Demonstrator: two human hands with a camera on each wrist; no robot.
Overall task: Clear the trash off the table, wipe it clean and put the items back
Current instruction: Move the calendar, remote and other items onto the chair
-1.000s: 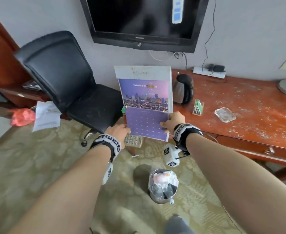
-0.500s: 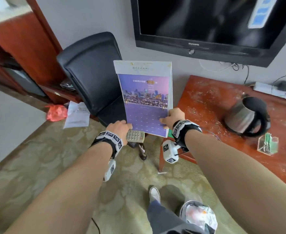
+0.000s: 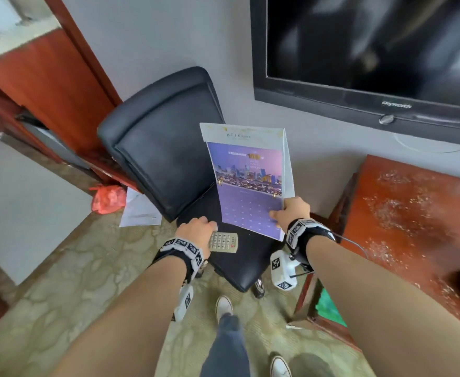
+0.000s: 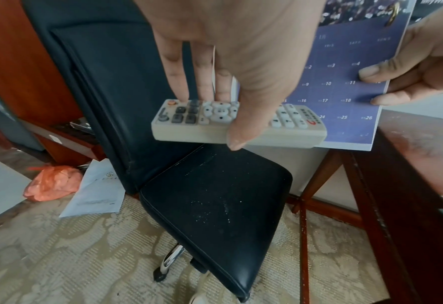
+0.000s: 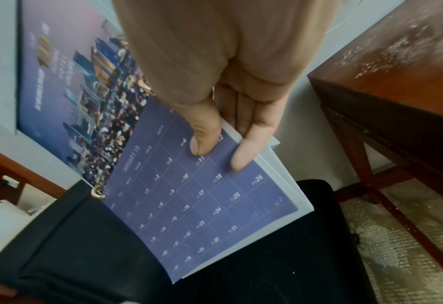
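Fingers of the left hand (image 4: 231, 47) clamped a beige remote control (image 4: 238, 124) crosswise above the black chair seat (image 4: 215, 197); the right hand (image 5: 223, 86) pinched a purple desk calendar (image 5: 199, 207) at centre frame.

Your left hand (image 3: 197, 229) holds the remote (image 3: 222, 242) above the seat of the chair (image 3: 166, 159), and just to its right your right hand (image 3: 291, 212) holds the calendar (image 3: 246, 180) upright over the same seat. The desk (image 3: 413, 213) stands to your right of the chair, against the wall, with the television (image 3: 373, 50) mounted above it. On the floor to the left of the chair, a bag (image 3: 106, 198) lies beside a sheet of paper (image 3: 139, 210).
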